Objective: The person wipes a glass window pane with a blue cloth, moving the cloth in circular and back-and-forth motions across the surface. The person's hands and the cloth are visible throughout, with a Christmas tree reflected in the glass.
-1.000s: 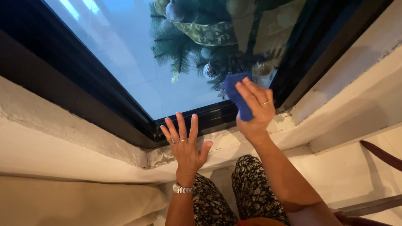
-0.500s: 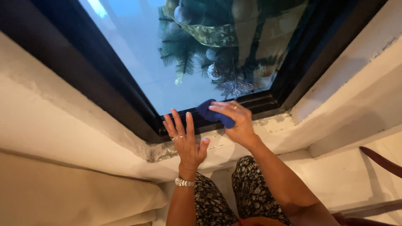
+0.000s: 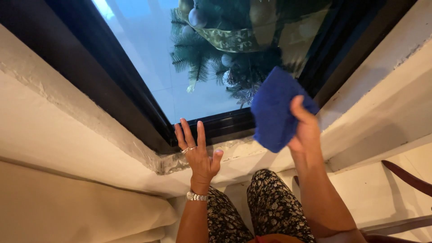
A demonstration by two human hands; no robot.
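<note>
I see a black-framed window (image 3: 112,85) set in a rough white plaster wall (image 3: 67,135). Its glass (image 3: 153,58) shows a decorated fir tree (image 3: 225,49), possibly a reflection. A pale floor (image 3: 387,193) lies below right.

L hand (image 3: 198,150) is lying flat, fingers spread, palm down, wrist straight. R hand (image 3: 302,128) is lifting higher, thumb up, fingers pinching closed, forearm angling in from lower right.

right hand (image 3: 306,130) gripping blue cloth (image 3: 274,108), window (image 3: 148,58)
</note>
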